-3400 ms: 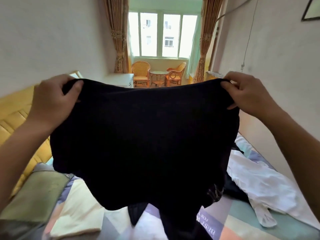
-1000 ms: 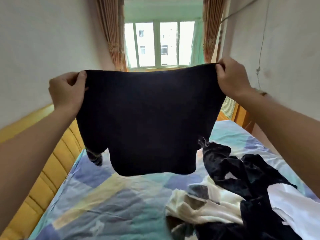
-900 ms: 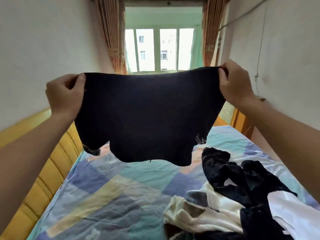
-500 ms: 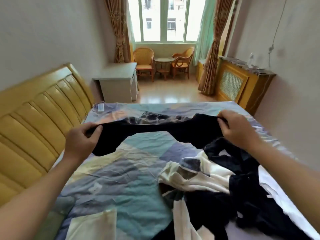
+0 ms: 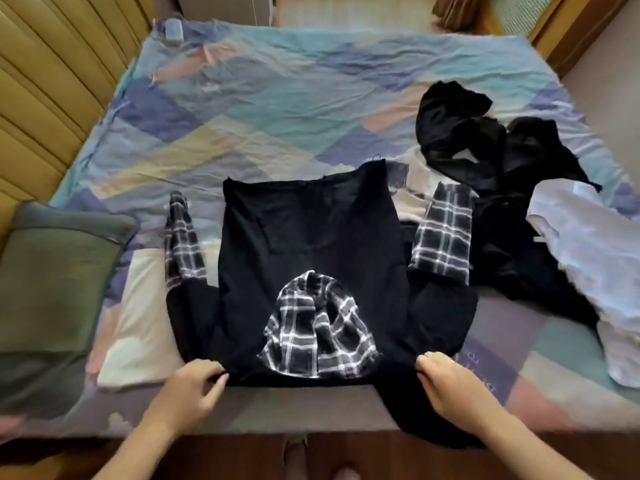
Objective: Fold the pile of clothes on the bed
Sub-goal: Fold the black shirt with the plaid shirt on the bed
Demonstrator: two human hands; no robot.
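I see the black hoodie [image 5: 311, 237] spread flat on the near middle of the bed [image 5: 277, 98], its hem pointing far and its shoulders toward me. The cloth looks soft and matte, with a square pocket outline on the body. Its plaid hood [image 5: 318, 330] lies folded down over the chest, a rounded shape of black crossed by white checks. The same check fabric forms the lower half of each sleeve: the left sleeve [image 5: 181, 244] runs thin and twisted, the right sleeve [image 5: 443, 233] lies broad and flat.

My left hand [image 5: 190, 389] pinches the near left shoulder of the hoodie, fingers curled around the black edge. My right hand [image 5: 450, 386] rests on the near right shoulder with its fingers bent over the cloth; I cannot tell whether it has actual hold of it.

To the right lies the remaining pile: crumpled black garments [image 5: 485, 150], limp and deeply creased, with a white shirt [image 5: 588, 254] just beside them, smoother and bunched in soft folds. A folded cream piece [image 5: 138, 306] sits on the left, touching the left sleeve. Beyond it rests a plump grey-green pillow [image 5: 52, 271]. The bedsheet is wrinkled, patterned in pastel patches, and a ribbed yellow headboard [image 5: 52, 81] stands on the far left.
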